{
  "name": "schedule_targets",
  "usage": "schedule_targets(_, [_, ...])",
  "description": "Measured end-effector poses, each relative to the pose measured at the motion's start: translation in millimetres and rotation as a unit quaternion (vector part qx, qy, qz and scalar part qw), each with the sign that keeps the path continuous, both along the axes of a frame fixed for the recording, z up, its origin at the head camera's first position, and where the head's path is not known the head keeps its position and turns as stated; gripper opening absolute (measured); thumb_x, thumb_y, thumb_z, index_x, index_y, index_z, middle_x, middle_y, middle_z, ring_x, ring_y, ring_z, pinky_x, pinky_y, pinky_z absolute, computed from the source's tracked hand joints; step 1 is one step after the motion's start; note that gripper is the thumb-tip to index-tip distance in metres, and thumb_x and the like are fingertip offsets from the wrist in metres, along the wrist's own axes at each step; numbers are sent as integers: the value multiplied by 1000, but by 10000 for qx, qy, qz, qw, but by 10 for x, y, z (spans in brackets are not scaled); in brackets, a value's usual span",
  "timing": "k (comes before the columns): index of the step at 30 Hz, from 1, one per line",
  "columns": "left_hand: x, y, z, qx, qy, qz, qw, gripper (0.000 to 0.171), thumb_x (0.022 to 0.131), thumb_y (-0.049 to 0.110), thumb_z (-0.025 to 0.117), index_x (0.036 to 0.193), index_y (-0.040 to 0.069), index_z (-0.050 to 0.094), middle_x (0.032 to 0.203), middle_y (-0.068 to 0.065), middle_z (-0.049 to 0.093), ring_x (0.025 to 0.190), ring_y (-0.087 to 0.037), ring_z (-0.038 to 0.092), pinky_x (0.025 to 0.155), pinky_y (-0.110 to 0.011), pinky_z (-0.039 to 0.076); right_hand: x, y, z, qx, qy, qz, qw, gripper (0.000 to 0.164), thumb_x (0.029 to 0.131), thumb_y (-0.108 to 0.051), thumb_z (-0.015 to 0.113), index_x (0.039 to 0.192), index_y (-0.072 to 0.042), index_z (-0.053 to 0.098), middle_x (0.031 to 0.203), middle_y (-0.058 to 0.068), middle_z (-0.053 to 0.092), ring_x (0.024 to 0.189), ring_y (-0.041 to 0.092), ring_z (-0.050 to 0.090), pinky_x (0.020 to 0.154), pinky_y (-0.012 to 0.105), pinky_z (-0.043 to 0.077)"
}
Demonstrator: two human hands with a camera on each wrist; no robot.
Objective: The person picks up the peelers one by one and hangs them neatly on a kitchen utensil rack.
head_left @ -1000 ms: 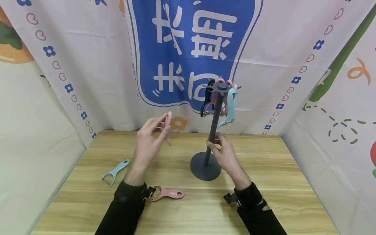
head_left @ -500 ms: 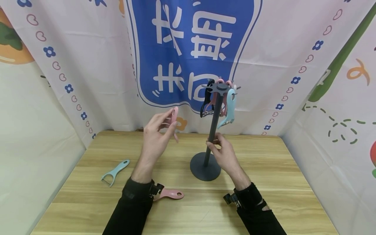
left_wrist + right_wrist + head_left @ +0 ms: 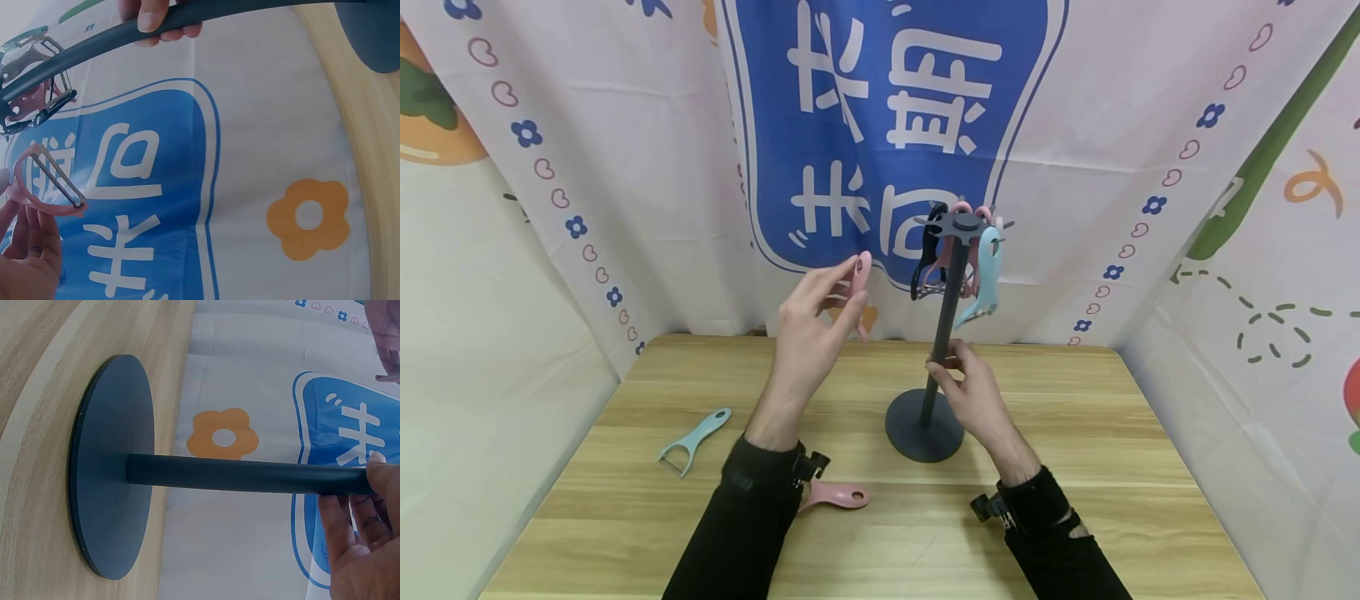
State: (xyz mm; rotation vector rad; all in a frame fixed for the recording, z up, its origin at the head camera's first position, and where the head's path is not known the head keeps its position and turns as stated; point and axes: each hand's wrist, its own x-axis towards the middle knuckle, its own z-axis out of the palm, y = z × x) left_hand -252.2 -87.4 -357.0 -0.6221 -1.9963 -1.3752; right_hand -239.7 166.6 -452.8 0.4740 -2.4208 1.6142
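Note:
My left hand (image 3: pixel 814 325) pinches a pink peeler (image 3: pixel 861 279) by its handle, raised above the table to the left of a dark grey stand. In the left wrist view the Y-shaped head and metal blade of that pink peeler (image 3: pixel 47 181) show beyond the fingers. My right hand (image 3: pixel 973 387) grips the pole of the stand (image 3: pixel 948 321), thumb on one side and fingers on the other. From the hooks at its top hang a light blue peeler (image 3: pixel 991 267), a black peeler (image 3: pixel 930 250) and pink ones partly hidden behind the pole.
A light blue peeler (image 3: pixel 696 437) lies on the left of the wooden table (image 3: pixel 1060 517). Another pink peeler (image 3: pixel 842 495) lies near the front, its head hidden by my left wrist. The stand's round base (image 3: pixel 115 469) rests on the table. A printed cloth (image 3: pixel 1075 100) hangs behind.
My left hand has moved right and upward with the pink peeler, closer to the top of the stand. My right hand stays on the pole.

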Motion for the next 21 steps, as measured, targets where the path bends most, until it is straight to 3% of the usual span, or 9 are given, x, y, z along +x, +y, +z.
schedule_targets(21, [-80,227,337,-166,325,-218,9991,49,99,37,70,145,25,62,126,0,64,106,-8,62,90,-29,57,5,-4,7,-9,85,4,10000,19,104,-24,63,121,-16,61,119,4,63,114,22,66,88,39,60])
